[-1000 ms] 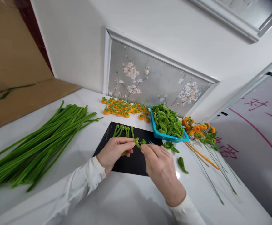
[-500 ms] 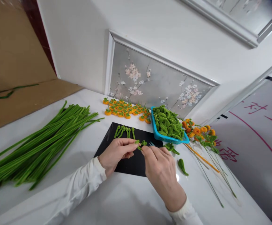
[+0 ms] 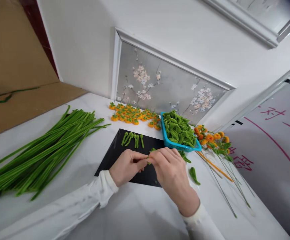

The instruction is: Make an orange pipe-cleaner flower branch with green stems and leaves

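My left hand (image 3: 129,165) and my right hand (image 3: 171,171) meet above a black mat (image 3: 145,178), fingertips pinched together. Between them is a short piece of green pipe cleaner (image 3: 148,160), mostly covered by the fingers. Several short green stems with knotted tops (image 3: 133,140) lie in a row at the mat's far side. A small green knotted piece (image 3: 152,150) shows just behind my right fingertips. One green fuzzy leaf (image 3: 194,175) lies on the white table to the right of my right hand.
Long green pipe cleaners (image 3: 47,153) are heaped at left. Orange pumpkin-like pieces (image 3: 127,115) stand along the wall. A blue basket (image 3: 182,147) holds many green leaves; orange flowers on stems (image 3: 211,137) and an orange stick (image 3: 216,165) lie to its right.
My hands have come together, and the green pipe cleaner that showed between them is now mostly hidden by my fingers. The blades seen behind my right hand are now covered.
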The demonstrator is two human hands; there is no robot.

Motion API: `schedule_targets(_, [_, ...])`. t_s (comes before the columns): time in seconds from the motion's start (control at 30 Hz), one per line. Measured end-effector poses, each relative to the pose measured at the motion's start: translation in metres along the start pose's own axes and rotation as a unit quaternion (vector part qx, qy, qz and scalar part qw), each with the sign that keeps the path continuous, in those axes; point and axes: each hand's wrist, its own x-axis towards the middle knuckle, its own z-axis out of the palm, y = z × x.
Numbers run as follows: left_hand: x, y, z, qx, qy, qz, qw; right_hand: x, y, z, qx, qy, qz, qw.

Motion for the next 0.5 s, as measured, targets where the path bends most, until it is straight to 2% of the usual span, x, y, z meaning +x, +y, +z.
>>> schedule_targets(0.07, [0.000,0.000,0.000,-0.047,-0.015,-0.016,0.999,0.004,0.005,-0.003,0.095,-0.015,0.040,0.995])
schedule_targets(0.13, [0.000,0.001,0.000,-0.126,-0.014,-0.068,0.990,0.005,0.012,-0.007,0.195,-0.046,0.073,0.977])
schedule_targets(0.23, [0.000,0.001,-0.002,-0.218,0.006,-0.161,0.963,0.003,0.021,-0.011,0.293,-0.106,0.072,0.948])
schedule_targets(0.3, [0.001,0.000,-0.003,-0.245,0.008,-0.199,0.949,0.001,0.024,-0.011,0.304,-0.109,0.059,0.945])
schedule_targets(0.37, [0.001,0.000,-0.003,-0.251,-0.003,-0.208,0.945,-0.001,0.025,-0.009,0.286,-0.087,0.049,0.953])
schedule_targets(0.5, [0.001,0.002,-0.002,-0.211,-0.031,-0.159,0.964,0.000,0.024,-0.003,0.217,-0.059,0.009,0.974])
